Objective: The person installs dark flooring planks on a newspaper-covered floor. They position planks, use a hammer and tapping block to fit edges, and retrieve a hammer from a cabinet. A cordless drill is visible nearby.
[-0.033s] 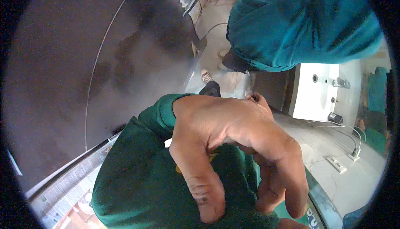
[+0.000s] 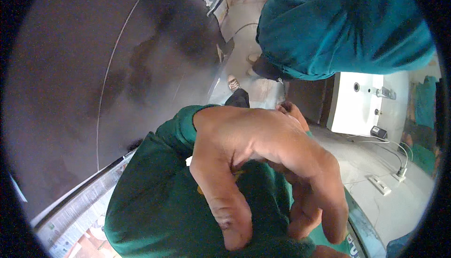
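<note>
Large and close, my left hand (image 2: 268, 136) reaches in from a dark green sleeve (image 2: 174, 131). Its back faces up, and the thumb (image 2: 235, 225) and fingers (image 2: 329, 197) arch down with a wide gap between them. Nothing shows in that gap except the green cloth (image 2: 188, 211) of my clothing below. A small yellow mark on the cloth lies partly behind the thumb. At the lower edge a sliver of skin (image 2: 329, 252) sticks out beside the green cloth, perhaps part of my right hand; its fingers are hidden.
A person in a teal top (image 2: 338, 27) stands at the upper right. Beside them is a white sink (image 2: 357, 103) with a metal tap (image 2: 386, 92). A black adapter (image 2: 378, 132), white cables and a socket (image 2: 379, 184) lie further right. A large dark panel (image 2: 70, 93) fills the left.
My left thumb has shifted very slightly left, and the surroundings have moved a touch to the right in the picture. The hand keeps its arched shape.
</note>
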Available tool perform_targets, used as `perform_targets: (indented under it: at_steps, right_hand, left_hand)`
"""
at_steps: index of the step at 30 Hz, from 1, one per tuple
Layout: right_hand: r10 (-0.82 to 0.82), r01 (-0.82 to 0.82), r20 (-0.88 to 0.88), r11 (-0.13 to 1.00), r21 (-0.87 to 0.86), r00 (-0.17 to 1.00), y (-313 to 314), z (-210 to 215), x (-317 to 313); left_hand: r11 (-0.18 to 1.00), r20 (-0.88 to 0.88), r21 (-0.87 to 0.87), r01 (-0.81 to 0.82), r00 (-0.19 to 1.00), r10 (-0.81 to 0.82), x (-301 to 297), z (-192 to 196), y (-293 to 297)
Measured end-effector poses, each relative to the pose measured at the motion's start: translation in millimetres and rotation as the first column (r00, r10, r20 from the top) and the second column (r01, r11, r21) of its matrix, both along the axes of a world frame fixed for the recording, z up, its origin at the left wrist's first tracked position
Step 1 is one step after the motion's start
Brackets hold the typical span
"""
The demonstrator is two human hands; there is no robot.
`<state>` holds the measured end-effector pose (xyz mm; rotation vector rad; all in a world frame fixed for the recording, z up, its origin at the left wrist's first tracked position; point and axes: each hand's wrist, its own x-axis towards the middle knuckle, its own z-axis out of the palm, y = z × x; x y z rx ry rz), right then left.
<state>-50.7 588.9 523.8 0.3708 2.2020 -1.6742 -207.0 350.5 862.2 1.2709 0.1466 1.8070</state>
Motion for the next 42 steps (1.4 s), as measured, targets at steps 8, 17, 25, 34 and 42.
perform_targets:
  at_steps: [8,17,25,34,42]
  right_hand:
    - [0.454,-0.362,0.168,0.845,-0.394,0.875,-65,-3,-116]
    - [0.598,-0.587,-0.152,0.651,-0.481,0.787,-102,29,-155]
    - [0.679,-0.678,-0.112,0.68,-0.28,0.726,-73,34,-140]
    - [0.539,-0.558,-0.179,0.827,-0.074,0.823,-57,69,-134]
    - [0.355,-0.361,-0.068,0.904,-0.23,0.932,-16,126,-182]
  left_hand:
    - [0.988,0.075,0.028,-0.153,0.986,0.15,-34,-53,-51]
    - [0.857,0.169,-0.349,-0.378,0.875,0.454,-25,-93,-91]
    - [0.788,0.03,-0.53,-0.314,0.921,0.388,-11,-109,-87]
    - [0.852,0.098,-0.431,-0.297,0.923,0.372,-6,-118,-69]
    - [0.762,0.015,-0.456,-0.46,0.852,0.524,-49,-125,-83]
